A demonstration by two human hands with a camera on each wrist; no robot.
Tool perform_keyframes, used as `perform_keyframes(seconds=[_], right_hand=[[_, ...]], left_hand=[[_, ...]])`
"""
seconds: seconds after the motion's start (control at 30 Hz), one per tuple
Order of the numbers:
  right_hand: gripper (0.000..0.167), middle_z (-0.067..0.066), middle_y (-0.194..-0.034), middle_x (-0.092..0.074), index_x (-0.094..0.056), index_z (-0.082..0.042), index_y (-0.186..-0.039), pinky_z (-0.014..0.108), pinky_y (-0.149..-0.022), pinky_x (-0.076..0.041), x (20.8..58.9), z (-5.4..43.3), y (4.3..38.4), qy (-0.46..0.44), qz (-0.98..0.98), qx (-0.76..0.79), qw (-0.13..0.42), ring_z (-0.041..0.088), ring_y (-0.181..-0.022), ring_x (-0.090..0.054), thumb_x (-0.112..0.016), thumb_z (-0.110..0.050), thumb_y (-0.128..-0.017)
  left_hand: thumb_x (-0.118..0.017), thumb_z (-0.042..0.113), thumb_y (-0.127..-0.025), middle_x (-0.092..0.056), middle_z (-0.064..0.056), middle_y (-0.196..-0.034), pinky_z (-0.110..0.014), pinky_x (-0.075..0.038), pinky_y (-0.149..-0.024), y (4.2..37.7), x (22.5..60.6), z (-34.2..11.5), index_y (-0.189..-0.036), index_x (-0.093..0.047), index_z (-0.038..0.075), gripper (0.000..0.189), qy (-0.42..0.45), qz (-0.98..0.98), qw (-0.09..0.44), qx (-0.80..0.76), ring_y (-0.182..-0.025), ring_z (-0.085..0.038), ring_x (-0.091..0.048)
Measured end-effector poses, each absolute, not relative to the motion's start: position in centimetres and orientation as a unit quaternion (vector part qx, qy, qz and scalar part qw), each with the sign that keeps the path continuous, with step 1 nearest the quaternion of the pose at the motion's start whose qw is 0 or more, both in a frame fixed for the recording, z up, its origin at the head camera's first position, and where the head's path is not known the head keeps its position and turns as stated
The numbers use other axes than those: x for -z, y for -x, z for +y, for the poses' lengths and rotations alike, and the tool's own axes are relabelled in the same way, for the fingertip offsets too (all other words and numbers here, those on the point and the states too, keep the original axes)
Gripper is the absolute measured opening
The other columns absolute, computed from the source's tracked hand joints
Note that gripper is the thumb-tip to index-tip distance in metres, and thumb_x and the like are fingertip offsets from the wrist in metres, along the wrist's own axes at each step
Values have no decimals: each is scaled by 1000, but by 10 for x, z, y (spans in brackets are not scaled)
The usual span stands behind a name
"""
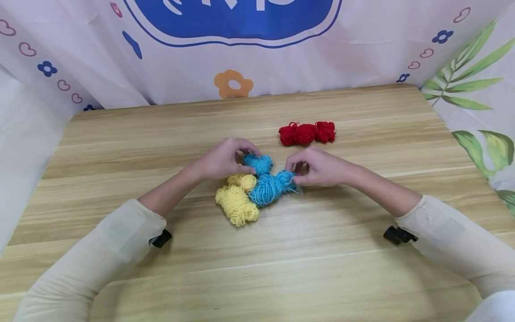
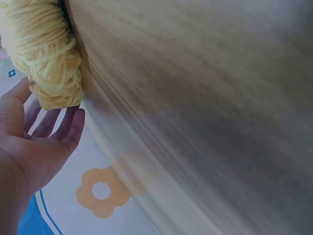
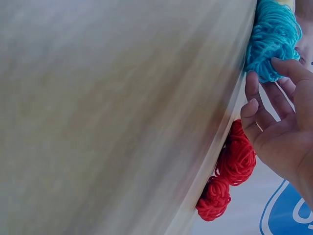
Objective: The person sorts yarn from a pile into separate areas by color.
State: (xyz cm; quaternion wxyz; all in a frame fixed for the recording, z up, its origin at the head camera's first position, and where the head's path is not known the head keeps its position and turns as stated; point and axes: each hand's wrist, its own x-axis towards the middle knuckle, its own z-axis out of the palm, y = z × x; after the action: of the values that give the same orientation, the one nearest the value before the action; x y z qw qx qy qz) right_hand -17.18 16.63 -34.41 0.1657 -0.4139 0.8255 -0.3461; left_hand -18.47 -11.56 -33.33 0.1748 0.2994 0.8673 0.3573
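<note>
On the tabletop (image 1: 306, 268), yellow yarn (image 1: 237, 205) touches the blue yarn (image 1: 267, 190) from the near left; my right hand (image 1: 319, 167) pinches its right end, my left hand (image 1: 223, 158) grips its far lobe. I judge I'm positioning it; next calls for light, matched holds, clear of the farther red yarn (image 1: 306, 134).

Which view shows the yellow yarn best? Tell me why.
The head view: the yellow yarn lies well inside the frame. The left wrist view cuts it off; the right wrist view shows only a sliver.
</note>
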Motion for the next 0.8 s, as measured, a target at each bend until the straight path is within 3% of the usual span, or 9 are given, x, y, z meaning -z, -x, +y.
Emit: perform_keyframes(seconds=[0.8], right_hand=[[16, -4, -83, -71, -73, -11, -88, 31, -79, -62, 346, 174, 172, 413, 810, 381, 167, 12, -81, -70, -70, 5, -89]], left_hand=[[-83, 1, -87, -70, -18, -124, -43, -58, -96, 190, 334, -113, -123, -70, -6, 39, -310, 865, 189, -346, -109, -31, -65]])
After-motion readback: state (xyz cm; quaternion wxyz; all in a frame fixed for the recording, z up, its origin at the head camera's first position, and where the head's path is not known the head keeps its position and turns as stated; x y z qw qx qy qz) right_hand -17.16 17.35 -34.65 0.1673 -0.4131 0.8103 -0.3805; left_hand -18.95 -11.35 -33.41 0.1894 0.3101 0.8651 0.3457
